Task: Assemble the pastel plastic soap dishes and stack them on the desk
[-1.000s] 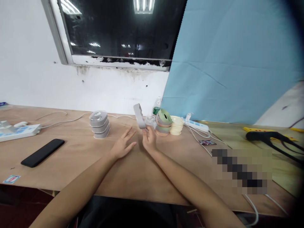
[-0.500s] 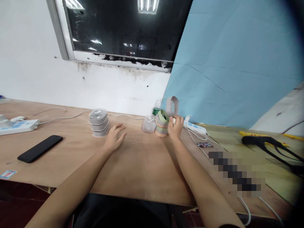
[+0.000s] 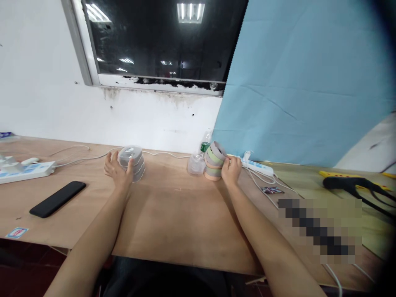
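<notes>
My left hand is beside a stack of grey, clear-lidded round containers. Its fingers are spread, with the thumb in front of the stack and the other fingers to its left. At the right, my right hand has its fingers bent together at the edge of a grey ring. This ring tops a tilted pile of grey, green and peach rings. The fingertips are partly hidden, so the exact grip is hard to see. A crumpled clear plastic piece stands just left of the pile.
A clear bottle with a green label stands behind the pile. Power strips lie left and right, with white cables. A black phone rests at left, a small colourful packet at right. A blurred-out patch covers the right front.
My left hand has moved left, from the right of the container stack to its front and left side. The grey ring, earlier upright above the pile, now sits tilted on top of it.
</notes>
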### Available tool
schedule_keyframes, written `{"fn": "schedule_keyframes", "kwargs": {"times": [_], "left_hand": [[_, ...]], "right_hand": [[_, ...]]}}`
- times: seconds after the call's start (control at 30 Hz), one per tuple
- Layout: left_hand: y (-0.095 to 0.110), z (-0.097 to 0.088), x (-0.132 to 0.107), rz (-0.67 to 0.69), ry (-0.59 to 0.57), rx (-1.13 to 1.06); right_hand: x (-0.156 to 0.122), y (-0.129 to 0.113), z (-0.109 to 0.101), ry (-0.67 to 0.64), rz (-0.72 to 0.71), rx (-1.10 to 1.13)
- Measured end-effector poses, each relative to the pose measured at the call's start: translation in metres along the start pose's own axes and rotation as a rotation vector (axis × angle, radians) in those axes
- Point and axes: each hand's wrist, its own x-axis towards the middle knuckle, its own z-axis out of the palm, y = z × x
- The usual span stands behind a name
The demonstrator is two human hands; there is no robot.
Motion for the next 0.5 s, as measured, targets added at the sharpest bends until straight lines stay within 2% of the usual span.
{"fn": "schedule_keyframes", "kwargs": {"times": [0.1, 0.27, 0.5], "left_hand": [[-0.009, 0.007, 0.001, -0.077, -0.072, 0.019], [-0.018, 0.016, 0.004, -0.064, -0.222, 0.010], [-0.021, 0.013, 0.006, -0.003, -0.186, -0.014]], "right_hand": [[-0.002, 0.001, -0.001, 0.030, 0.000, 0.023], [-0.014, -0.003, 0.000, 0.145, -0.036, 0.021], [-0.037, -0.014, 0.001, 0.089, -0.188, 0.028]]}}
